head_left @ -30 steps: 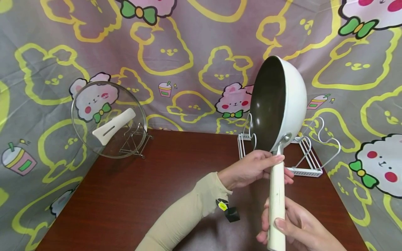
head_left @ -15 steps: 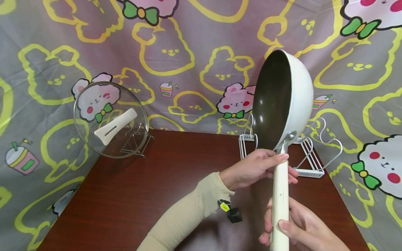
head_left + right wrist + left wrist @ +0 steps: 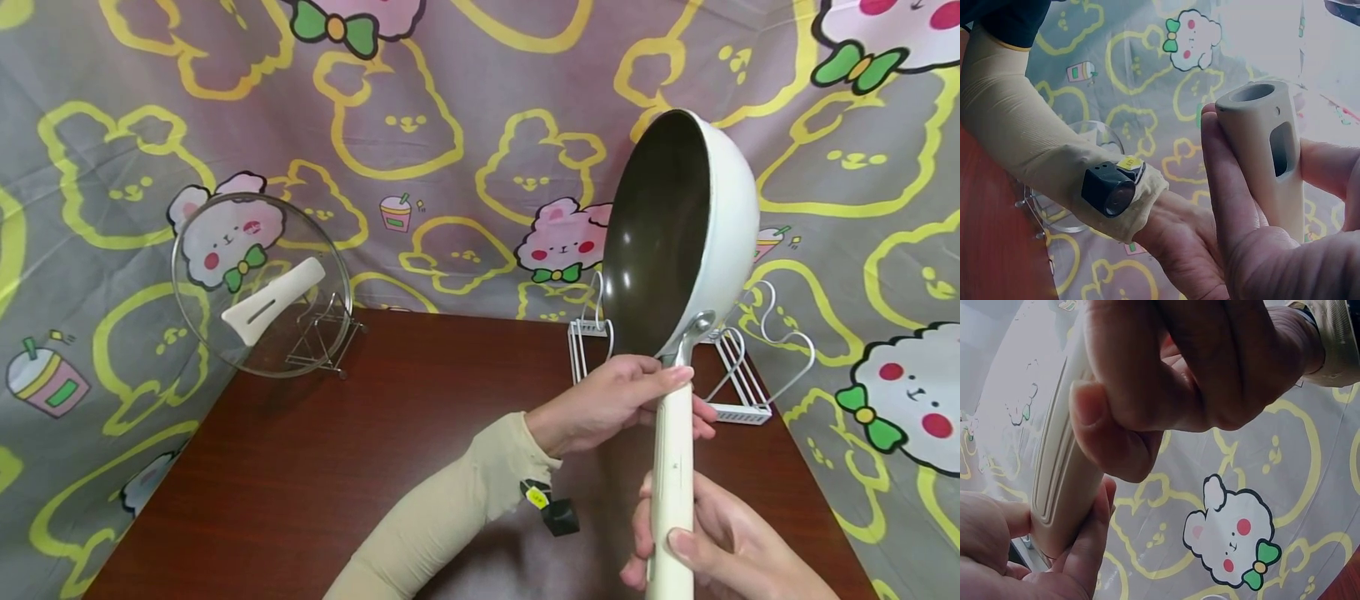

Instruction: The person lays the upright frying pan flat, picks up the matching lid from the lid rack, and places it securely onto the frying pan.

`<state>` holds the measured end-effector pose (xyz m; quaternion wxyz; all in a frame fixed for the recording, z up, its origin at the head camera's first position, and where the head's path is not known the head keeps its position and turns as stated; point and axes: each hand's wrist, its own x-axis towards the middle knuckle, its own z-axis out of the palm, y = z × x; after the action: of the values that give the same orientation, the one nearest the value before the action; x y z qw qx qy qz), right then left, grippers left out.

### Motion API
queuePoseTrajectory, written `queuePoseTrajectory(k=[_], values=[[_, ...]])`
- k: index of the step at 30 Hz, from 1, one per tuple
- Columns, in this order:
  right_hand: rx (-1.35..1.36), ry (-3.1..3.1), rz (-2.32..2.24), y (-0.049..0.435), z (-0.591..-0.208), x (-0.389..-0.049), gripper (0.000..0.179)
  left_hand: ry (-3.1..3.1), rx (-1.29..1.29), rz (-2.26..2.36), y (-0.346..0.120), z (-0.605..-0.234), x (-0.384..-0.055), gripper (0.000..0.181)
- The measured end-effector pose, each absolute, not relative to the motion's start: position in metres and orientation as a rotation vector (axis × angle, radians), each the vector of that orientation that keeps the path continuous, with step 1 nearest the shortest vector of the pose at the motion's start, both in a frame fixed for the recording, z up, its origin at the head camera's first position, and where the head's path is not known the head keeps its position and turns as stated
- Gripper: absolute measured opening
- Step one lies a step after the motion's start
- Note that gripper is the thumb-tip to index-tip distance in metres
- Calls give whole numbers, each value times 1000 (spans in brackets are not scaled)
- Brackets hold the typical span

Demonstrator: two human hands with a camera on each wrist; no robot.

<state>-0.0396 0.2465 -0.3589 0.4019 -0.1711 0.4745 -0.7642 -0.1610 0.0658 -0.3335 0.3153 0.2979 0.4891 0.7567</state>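
A deep white frying pan (image 3: 735,208) with a dark inner surface is held up on its side in the head view, its cream handle (image 3: 675,467) pointing down toward me. My left hand (image 3: 611,404) grips the top of that handle, just below the metal joint, thumb laid across it. Lower down, my right hand (image 3: 720,533) holds the handle near its end, thumb on one side and fingers on the other. The right wrist view shows the handle's hollow end (image 3: 1254,94) between the right thumb and fingers.
Behind the pan stands a white wire rack (image 3: 738,412) on the brown table (image 3: 337,467). At the back left, a glass lid (image 3: 262,358) with a cream grip leans upright in a small metal stand (image 3: 337,333). A patterned cloth (image 3: 450,100) hangs around the table.
The pan has risen slightly and shifted a little to the right, its dark inside turning somewhat more toward me. Both hands keep their hold on the handle.
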Motion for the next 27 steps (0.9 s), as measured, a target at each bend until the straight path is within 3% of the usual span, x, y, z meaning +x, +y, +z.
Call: queuePoseTrajectory(k=[14, 27], values=[[-375, 1130, -1937, 247, -351, -35, 33, 1249, 783, 2045, 68, -331, -157, 36], [-515, 1055, -1934, 250, -354, -37, 38, 1218, 793, 2072, 72, -329, -154, 32]])
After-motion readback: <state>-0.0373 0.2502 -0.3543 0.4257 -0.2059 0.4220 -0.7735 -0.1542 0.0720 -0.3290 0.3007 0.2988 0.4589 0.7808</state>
